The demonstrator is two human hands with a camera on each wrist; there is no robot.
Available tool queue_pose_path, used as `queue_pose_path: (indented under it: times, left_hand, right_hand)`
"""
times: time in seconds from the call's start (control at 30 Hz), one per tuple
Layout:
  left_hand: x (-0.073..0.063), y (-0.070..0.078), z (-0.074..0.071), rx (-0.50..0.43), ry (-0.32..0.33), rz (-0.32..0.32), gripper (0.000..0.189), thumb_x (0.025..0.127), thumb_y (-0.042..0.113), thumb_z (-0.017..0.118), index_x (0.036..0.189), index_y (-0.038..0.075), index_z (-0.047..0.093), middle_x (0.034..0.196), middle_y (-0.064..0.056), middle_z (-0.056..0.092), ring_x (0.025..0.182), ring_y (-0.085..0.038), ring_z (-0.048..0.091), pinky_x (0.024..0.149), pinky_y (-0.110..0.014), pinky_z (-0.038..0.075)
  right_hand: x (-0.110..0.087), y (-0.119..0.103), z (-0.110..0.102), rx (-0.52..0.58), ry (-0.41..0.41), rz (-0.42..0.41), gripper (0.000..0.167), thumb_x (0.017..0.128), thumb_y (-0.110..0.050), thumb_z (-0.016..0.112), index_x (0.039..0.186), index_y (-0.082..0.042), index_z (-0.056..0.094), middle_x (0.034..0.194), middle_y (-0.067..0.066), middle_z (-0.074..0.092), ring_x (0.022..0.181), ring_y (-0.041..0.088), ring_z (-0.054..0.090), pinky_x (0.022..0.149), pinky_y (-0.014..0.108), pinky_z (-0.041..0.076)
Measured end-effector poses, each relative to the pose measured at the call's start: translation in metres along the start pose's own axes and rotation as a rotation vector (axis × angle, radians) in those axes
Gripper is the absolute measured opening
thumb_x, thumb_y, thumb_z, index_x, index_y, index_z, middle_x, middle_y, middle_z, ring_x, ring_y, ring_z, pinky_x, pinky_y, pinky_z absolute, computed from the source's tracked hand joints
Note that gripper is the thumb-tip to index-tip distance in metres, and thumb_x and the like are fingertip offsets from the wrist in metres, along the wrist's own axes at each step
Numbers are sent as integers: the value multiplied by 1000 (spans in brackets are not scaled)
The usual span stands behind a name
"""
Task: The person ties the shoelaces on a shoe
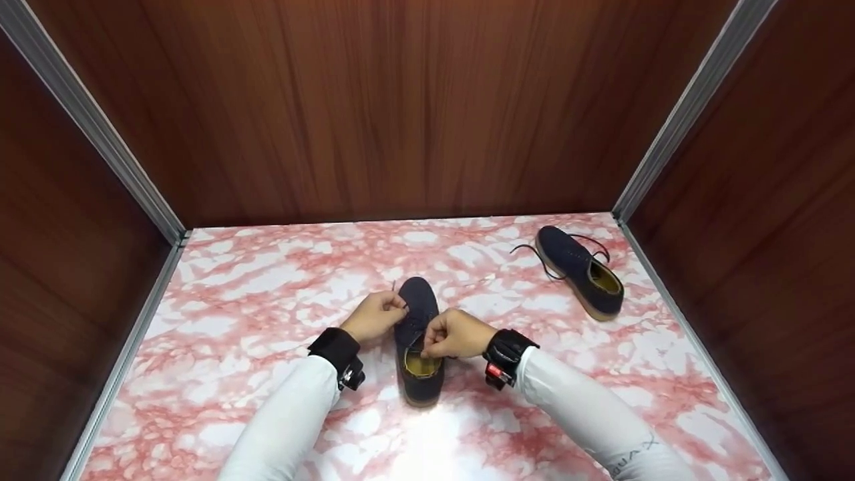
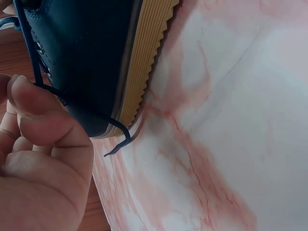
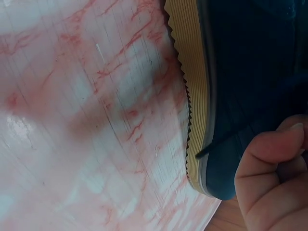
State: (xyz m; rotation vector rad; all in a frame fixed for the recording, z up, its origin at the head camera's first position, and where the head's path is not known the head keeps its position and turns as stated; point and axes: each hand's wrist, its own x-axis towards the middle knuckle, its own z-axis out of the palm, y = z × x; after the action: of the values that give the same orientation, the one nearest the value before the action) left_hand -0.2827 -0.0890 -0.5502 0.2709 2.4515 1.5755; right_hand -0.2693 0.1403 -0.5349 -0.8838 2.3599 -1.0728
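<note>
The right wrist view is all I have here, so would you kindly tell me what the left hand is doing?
Observer: In the left wrist view, the left hand pinches a dark blue shoelace.
Operator: Thank you; is there any other footwear nearby?
Observer: Yes, the head view shows a second navy lace-up shoe near the far right corner of the marbled surface.
Operator: And what colour is the inside of the nearer shoe, please?
Observer: Its lining looks yellow in the head view.
</note>
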Motion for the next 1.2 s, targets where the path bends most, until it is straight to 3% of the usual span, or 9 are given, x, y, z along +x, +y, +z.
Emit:
queue_pose_path:
  times: [0.13, 0.3, 0.43, 0.6, 0.73, 0.93, 1.07, 1.2]
  left_hand:
    - [0, -1, -2, -6, -6, 17, 8, 96, 11, 66, 95, 3, 68, 74, 7, 52, 71, -8, 51, 69, -21, 43]
    - [0, -2, -3, -22, -31, 31, 7, 93, 6, 62, 94, 1, 68, 69, 9, 47, 66, -6, 45, 63, -18, 38]
    - [-2, 0, -4, -24, -63, 27, 10, 92, 4, 60, 96, 1, 69, 70, 10, 50, 62, -4, 44, 57, -17, 37]
    - [-4, 2, -6, -52, -136, 19, 11, 92, 4, 59, 96, -1, 67, 66, 10, 50, 52, -3, 42, 49, -17, 36]
    - [-6, 5, -7, -69, -201, 52, 11, 88, 0, 59, 96, -3, 66, 63, 10, 48, 51, -2, 41, 49, -16, 35]
    - [-5, 2, -6, -45, -213, 115, 13, 87, 4, 71, 95, -4, 66, 65, 9, 46, 58, -2, 42, 54, -15, 37]
    - [-6, 1, -8, -33, -202, 121, 15, 88, 10, 76, 92, -1, 66, 64, 10, 46, 57, -3, 43, 54, -16, 38]
    - [-9, 0, -9, -19, -193, 110, 17, 88, 16, 79, 89, 5, 66, 63, 10, 47, 59, -4, 45, 56, -18, 39]
  right_hand:
    - [-2, 0, -4, 17, 16, -15, 10, 87, -11, 82, 81, -8, 76, 64, -6, 65, 53, 0, 54, 52, 16, 45]
    - [-3, 1, -10, -8, 64, -35, 8, 87, -11, 81, 81, -9, 76, 77, 5, 73, 68, 1, 57, 61, 15, 45]
    - [-4, 2, -13, 37, 70, 6, 2, 85, -6, 76, 86, -4, 76, 79, 10, 75, 64, 2, 57, 58, 16, 45]
    - [-4, 4, -16, 105, 51, 61, 13, 86, 2, 65, 96, -1, 74, 84, 19, 76, 56, 4, 56, 50, 18, 46]
    - [-4, 5, -18, 127, 48, 61, 19, 90, 6, 60, 101, 1, 73, 89, 25, 76, 55, 8, 56, 50, 18, 48]
    - [-5, 5, -20, 131, 54, 94, 23, 90, 5, 55, 104, -1, 72, 91, 20, 75, 53, 8, 56, 52, 28, 55]
    - [-7, 6, -22, 127, 53, 89, 14, 93, 0, 62, 102, -2, 73, 88, 16, 74, 53, 8, 58, 56, 39, 59]
    - [-7, 9, -23, 109, 65, 55, 8, 94, -11, 75, 99, -5, 75, 87, 9, 74, 55, 6, 56, 52, 27, 53]
